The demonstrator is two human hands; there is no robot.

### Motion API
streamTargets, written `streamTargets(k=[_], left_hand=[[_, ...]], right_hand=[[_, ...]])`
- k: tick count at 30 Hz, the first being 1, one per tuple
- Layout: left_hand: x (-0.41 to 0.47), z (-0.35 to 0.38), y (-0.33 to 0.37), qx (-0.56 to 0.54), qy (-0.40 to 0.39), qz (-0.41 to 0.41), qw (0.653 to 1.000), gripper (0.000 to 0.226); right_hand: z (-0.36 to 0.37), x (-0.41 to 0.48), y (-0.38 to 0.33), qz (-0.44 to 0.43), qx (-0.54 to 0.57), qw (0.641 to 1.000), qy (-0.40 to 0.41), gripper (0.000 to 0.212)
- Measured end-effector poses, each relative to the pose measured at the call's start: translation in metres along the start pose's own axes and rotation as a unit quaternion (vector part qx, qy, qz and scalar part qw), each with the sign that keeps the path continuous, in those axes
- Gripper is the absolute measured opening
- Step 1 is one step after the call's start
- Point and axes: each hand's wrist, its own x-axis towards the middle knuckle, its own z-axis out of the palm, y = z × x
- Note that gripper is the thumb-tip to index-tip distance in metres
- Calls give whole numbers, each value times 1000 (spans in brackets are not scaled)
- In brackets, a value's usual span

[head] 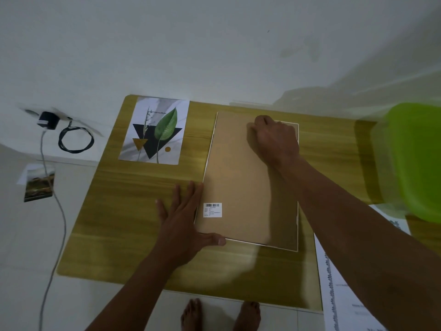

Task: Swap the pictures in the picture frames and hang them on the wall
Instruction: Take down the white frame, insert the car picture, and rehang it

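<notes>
The left hand (pixel 183 218) lies flat on the table (pixel 119 223), fingers straight, thumb against the face-down frame (pixel 238 187), on whose far back the right hand (pixel 274 139) rests with fingers curled, grip unclear.

Brown frame backing (pixel 238 173) — green chair (pixel 415 158).

Wood table (pixel 133 223) w/ frame (pixel 238 177), leaf print (pixel 155 130)

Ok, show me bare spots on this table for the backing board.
The wood-grain table is bare below the green leaf print, left of the left hand, and in front of the face-down white frame. Crowded right: green plastic object, white printed sheet.
</notes>
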Motion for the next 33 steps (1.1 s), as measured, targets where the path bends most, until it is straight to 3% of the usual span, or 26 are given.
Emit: streamTargets(k=[3, 6, 9, 13, 16, 20, 26, 33], left_hand=[[0, -1, 1, -1, 1, 3, 1000, 137], [0, 0, 1, 6, 1, 0, 1000, 135], [-1, 0, 4, 16, 4, -2, 1000, 130], [0, 1, 5, 27, 2, -7, 1000, 127], [0, 2, 6, 22, 8, -12, 1000, 123], [0, 5, 11, 6, 26, -22, 999, 118], [1, 3, 18, 1, 34, -41, 999, 113], [0, 2, 15, 5, 18, -35, 999, 113]], right_hand=[[1, -1, -1, 3, -10, 1000, -21, 39], [-3, -1, -2, 13, -11, 999, -50, 37], [-18, -4, -1, 14, 69, 989, -128, 43], [-56, -31, -8, 78, 131, 937, -314, 115], [-74, -61, -8, 92, 147, 892, -418, 141], [-75, -89, -3, 73, 175, 895, -403, 138], [-74, -109, -10, 42, 157, 931, -326, 112], [-91, -144, 7, 73, 228, 892, -382, 112]])
